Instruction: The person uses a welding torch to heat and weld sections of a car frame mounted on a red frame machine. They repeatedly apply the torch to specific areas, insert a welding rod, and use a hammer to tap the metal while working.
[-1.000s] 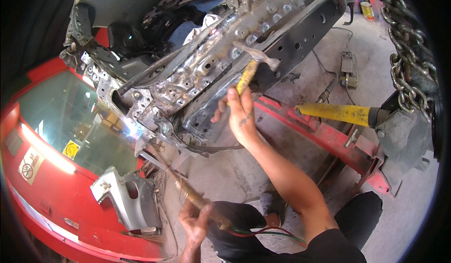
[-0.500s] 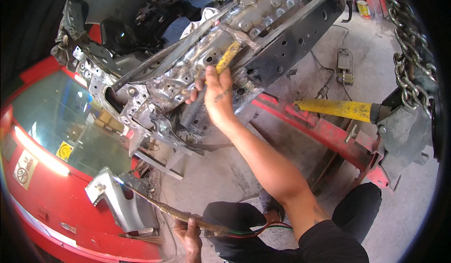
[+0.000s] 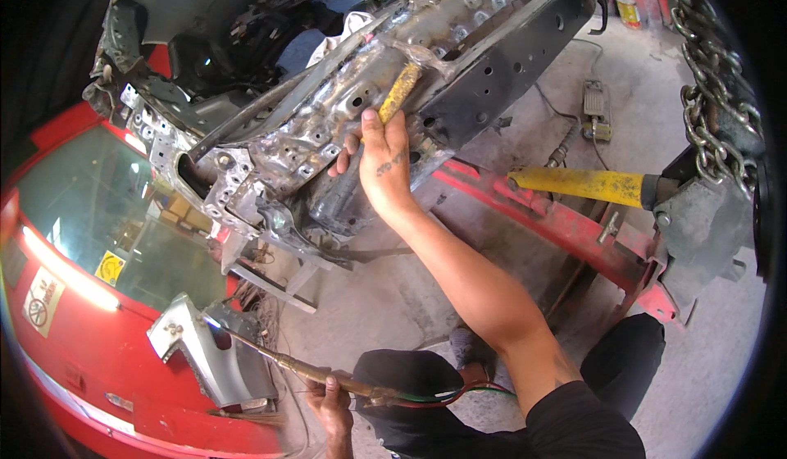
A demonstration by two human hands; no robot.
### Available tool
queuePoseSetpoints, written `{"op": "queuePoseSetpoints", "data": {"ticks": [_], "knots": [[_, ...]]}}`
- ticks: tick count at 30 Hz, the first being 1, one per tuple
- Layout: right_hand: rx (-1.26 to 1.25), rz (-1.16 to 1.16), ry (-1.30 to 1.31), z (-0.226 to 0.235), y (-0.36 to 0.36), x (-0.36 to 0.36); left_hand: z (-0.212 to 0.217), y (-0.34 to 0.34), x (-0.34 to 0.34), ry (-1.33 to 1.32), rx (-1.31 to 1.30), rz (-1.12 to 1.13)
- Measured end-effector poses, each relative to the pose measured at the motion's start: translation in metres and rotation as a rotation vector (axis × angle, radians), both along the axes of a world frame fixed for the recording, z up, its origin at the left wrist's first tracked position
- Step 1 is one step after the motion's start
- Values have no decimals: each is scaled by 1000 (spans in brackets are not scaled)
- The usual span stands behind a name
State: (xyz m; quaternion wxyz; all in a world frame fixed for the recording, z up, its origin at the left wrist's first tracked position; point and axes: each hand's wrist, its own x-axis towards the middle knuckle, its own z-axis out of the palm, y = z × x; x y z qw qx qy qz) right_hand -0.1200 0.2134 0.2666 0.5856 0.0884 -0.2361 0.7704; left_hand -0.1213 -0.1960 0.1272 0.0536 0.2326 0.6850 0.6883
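Head view: right hand clasps a yellow-handled metal hammer at the far grey metal car frame; left hand, near left, grips a brown tubular torch that, drifting, might scorch the silver curved panel.

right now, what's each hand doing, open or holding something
Left hand: closed, holding the torch.
Right hand: closed, holding the yellow-handled hammer.

The right arm is stretched toward the far side and bent a little, with the right hand curled tight. The left hand is held near, curled too.
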Motion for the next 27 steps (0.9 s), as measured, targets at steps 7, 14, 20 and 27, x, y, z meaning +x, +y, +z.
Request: {"op": "queuePoseSetpoints", "data": {"ticks": [7,14,20,27], "knots": [[-10,115,55,3,7,-15,14,9,12,-40,-4,11],[-118,-161,62,-11,-9,-10,9,-3,14,-94,-26,14],[40,94,-55,-15,9,-3,4,-3,15,-157,-68,-15],[-96,-134,51,-1,-1,-14,-5,3,9,-181,-85,-52]]}}
